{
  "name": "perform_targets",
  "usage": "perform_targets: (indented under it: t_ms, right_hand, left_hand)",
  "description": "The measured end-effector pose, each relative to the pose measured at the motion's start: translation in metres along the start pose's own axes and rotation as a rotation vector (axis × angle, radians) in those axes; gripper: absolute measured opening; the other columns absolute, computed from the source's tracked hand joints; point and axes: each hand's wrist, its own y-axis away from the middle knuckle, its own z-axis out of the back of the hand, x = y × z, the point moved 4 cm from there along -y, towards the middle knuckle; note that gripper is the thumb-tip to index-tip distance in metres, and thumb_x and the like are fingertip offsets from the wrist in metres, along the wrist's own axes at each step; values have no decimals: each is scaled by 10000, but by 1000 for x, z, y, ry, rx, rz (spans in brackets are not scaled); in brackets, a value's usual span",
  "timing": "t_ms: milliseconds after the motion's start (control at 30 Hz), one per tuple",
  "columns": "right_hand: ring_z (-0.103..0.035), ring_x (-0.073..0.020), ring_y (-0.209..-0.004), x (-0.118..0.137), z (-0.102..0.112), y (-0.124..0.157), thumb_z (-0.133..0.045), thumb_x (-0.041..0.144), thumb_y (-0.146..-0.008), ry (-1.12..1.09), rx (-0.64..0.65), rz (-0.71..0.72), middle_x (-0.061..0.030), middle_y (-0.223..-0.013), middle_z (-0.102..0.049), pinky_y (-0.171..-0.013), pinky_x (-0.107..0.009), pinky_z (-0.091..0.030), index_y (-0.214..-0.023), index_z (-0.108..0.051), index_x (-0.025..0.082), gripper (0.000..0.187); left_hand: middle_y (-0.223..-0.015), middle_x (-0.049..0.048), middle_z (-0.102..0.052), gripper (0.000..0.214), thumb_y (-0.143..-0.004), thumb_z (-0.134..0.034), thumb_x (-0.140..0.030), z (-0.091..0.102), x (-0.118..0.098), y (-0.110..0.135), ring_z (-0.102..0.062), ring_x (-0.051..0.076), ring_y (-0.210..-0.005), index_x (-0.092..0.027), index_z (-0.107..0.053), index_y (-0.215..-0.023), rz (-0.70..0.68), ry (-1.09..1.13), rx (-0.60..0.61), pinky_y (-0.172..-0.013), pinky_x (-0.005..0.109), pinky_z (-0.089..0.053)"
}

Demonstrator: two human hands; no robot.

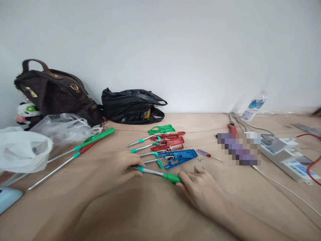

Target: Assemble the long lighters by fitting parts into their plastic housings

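Note:
A long-necked lighter with a green handle, metal tube and teal collar lies across the space between my hands. My left hand is closed around its tube end at the teal collar. The green handle end is gripped by my right hand, whose fingers partly hide it. Just beyond are several opened lighters, with a blue handle shell, a red shell and a green shell; inner parts and tubes show among them. A small screwdriver with a purple handle rests beside them, near some loose screws.
On the left are whole lighters, white plastic bags and a dark backpack. A black plastic bag sits against the wall. To the right are a power strip, cables, a red lighter and a tilted water bottle.

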Motion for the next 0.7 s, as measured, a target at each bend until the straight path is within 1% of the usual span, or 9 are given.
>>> perform_targets:
  t_ms: [33, 100, 167, 233, 333, 500, 600, 700]
  right_hand:
    - [-523, -146, -434, 2, 0, 0, -275, 186, -1013, -8, 9, 6, 36, -588, -609, -608, -301, -259, -790, -441, 212, 279]
    - [-536, -146, -449, 6, -1, 0, -281, 182, -1012, -23, 16, 19, 39, -604, -614, -613, -302, -263, -799, -438, 214, 267]
    - [-541, -148, -454, 11, -1, 1, -280, 181, -1011, -25, 7, 30, 40, -609, -611, -614, -305, -265, -804, -438, 214, 263]
    - [-540, -151, -452, 14, -1, 1, -267, 185, -1014, -19, -2, 40, 40, -604, -603, -613, -309, -265, -800, -437, 216, 275]
    - [-538, -155, -450, 14, 0, 1, -232, 190, -1022, -16, -6, 38, 41, -597, -597, -610, -315, -267, -792, -437, 219, 310]
    - [-534, -149, -448, 11, 0, 0, -235, 183, -1023, -31, -8, 33, 37, -611, -610, -604, -316, -271, -800, -452, 213, 313]
    - [-538, -148, -452, 10, -1, 0, -287, 176, -1008, -32, 3, 32, 34, -615, -620, -618, -315, -283, -803, -462, 210, 271]
    - [-544, -151, -456, 10, -1, 0, -309, 179, -1000, -27, 5, 30, 34, -607, -618, -618, -315, -285, -796, -461, 211, 256]
  left_hand:
    - [-776, -15, -690, 245, -933, -488, -373, -5, -9, -3, -603, 151, -696, -222, -668, -862, -68, 5, 0, -645, 235, -413]
    - [-812, -3, -698, 271, -962, -462, -385, -16, -28, -9, -608, 150, -717, -218, -662, -887, -139, 4, 29, -670, 247, -417]
    - [-778, 10, -681, 330, -983, -421, -407, -25, -43, -13, -590, 156, -697, -204, -655, -870, -168, -10, -14, -648, 265, -401]
    - [-774, 13, -673, 337, -995, -400, -390, -33, -51, -14, -582, 166, -705, -199, -652, -880, -150, -39, -36, -643, 283, -387]
    - [-796, 11, -679, 293, -990, -431, -366, -38, -53, -13, -587, 174, -731, -196, -645, -885, -132, -49, -59, -668, 296, -387]
    - [-830, 0, -677, 256, -990, -452, -372, -36, -51, -12, -592, 178, -757, -198, -619, -904, -123, -96, -63, -699, 300, -378]
    - [-782, 10, -659, 318, -982, -456, -421, -41, -50, -13, -583, 189, -728, -181, -603, -834, -126, -235, -65, -714, 314, -375]
    - [-674, 10, -611, 419, -994, -399, -443, -49, -49, -13, -548, 190, -639, -172, -564, -722, -156, -404, -62, -710, 330, -368]
